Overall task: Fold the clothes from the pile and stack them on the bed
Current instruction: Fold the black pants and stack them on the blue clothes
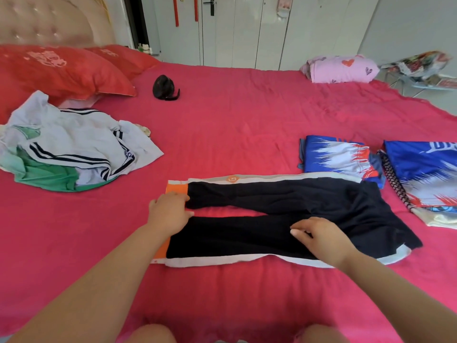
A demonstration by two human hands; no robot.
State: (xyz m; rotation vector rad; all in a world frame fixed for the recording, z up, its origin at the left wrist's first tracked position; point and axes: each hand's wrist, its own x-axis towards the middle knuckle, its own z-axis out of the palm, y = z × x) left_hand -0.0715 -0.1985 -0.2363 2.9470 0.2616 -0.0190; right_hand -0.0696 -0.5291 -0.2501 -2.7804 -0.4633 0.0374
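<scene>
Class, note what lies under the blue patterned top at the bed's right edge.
Under the blue patterned top a black-and-white patterned edge and a cream garment stick out. The top covers the rest, so the number of pieces is hidden.

i get one wide-angle view, worn on the head, looking forward and down from the near edge of the bed (pixel 247 120). it sits close above the left hand (pixel 170 211) and right hand (pixel 321 238), and reaches across to the bed's far edge and the white cupboard doors (pixel 242 33) beyond.
</scene>
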